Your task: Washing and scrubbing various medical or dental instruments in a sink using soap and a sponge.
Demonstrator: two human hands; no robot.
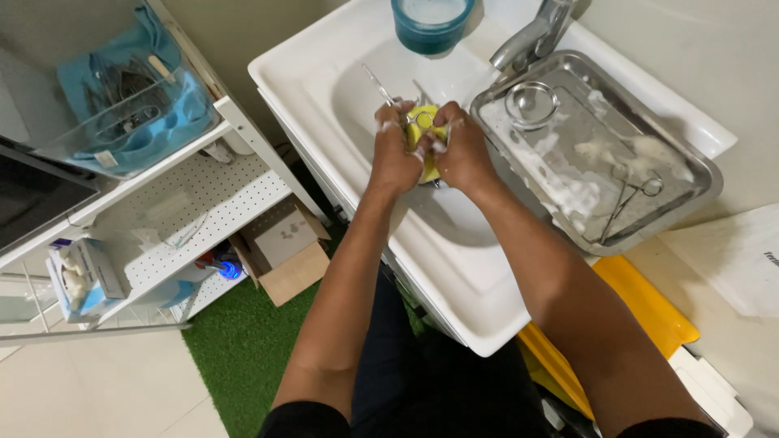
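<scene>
Over the sink point(454, 243) — left hand point(395, 154), right hand point(464, 150) both clenched on one yellow sponge point(423, 122) | one steel tray point(698, 174) beside

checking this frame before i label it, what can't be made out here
- Head view: most of the yellow sponge is covered by the left hand and right hand.
- The metal instrument shows only its tip and ring handles; its middle is hidden in the grip.
- The teal cup and faucet are cut off by the top edge.
- Foam covers part of the steel tray.
- Tools in the clear box are too small to identify.
</scene>
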